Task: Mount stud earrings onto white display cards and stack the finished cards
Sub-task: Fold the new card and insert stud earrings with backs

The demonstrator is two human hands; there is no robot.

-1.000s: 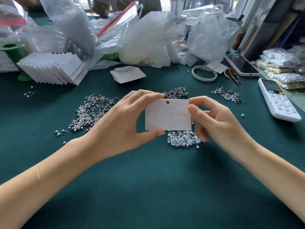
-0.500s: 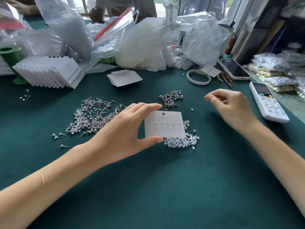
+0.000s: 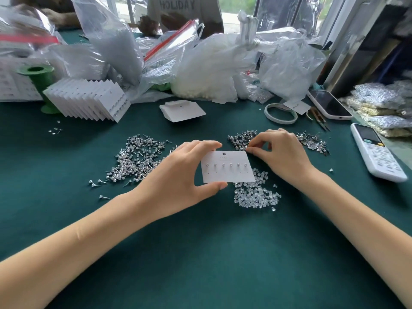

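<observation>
Left hand (image 3: 178, 175): forearm extended from lower left, thumb under and fingers over the white card (image 3: 227, 167), gripping its left edge. Right hand (image 3: 282, 155): just beyond the card's upper right corner, fingers curled, thumb and forefinger tips pinched together.

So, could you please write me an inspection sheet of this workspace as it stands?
Surface: green cloth table.
Job's things: white card with one row of six studs, lower row unfilled; stud piles; clear backs; finished cards fanned; blank cards.
Clutter: plastic bags, tape ring, phone, remote, green spool.
Hands: left hand holds the card; right hand pinches at a dark stud pile.
Cables: nothing seen.
Surroundings: another person's hands across the table, windows.
</observation>
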